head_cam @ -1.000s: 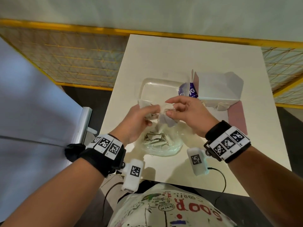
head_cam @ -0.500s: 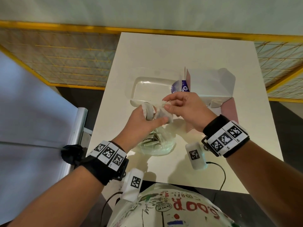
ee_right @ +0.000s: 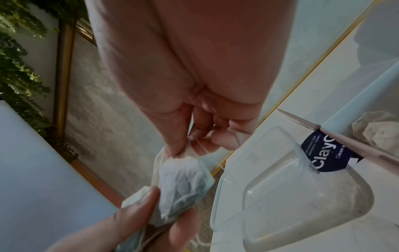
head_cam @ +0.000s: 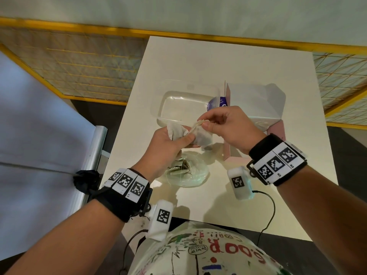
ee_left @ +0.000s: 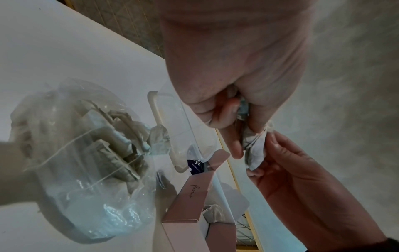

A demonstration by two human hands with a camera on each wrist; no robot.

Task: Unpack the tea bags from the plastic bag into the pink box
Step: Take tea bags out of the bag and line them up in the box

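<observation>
— Well, what are the hands doing?
— Left hand (head_cam: 168, 143) grips tea bags (head_cam: 200, 135); right hand (head_cam: 228, 126) pinches one's top, above the plastic bag (head_cam: 190, 173), near the worktop's (head_cam: 198, 62) front edge. Pink box (head_cam: 276, 130) stands rightward.

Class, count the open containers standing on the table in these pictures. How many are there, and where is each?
2. The clear plastic tub sits beyond the hands, at the table's middle. The pink box stands open right beside it, on its right. The plastic bag isn't counted.

A white bench (head_cam: 228, 62) stands by a pale wall (head_cam: 178, 8). Yellow-framed mesh panels (head_cam: 79, 62) flank it over dark floor (head_cam: 99, 114). Leafy greenery (ee_right: 19, 56) hangs nearby.
</observation>
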